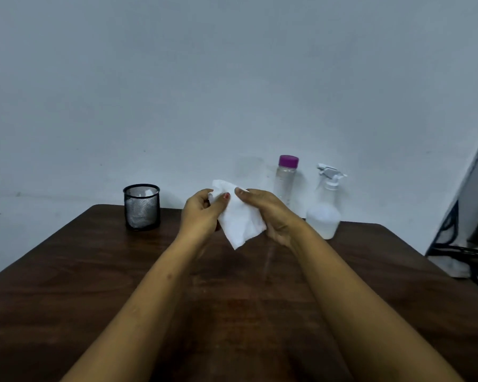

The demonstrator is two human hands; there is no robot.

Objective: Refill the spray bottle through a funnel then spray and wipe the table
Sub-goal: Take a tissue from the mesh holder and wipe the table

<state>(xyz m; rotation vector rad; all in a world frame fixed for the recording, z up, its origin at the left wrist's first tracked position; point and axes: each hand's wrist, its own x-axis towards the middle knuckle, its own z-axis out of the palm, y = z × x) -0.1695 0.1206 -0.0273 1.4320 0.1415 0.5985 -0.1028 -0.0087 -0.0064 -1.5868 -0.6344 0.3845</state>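
A white tissue [239, 220] hangs above the far middle of the dark wooden table [94, 271], held between both hands. My left hand [202, 213] pinches its upper left part with thumb and fingers. My right hand [271, 213] grips its right side. Behind my right hand stands a clear bottle with a purple cap [286, 177]. To its right stands a white translucent spray bottle [324, 213] with its trigger head on. No funnel is visible.
A black mesh cup [142, 207] with something white inside stands at the table's far left. A pale wall runs behind the table. Dark cables and a grey object [464, 244] lie off the table's right side.
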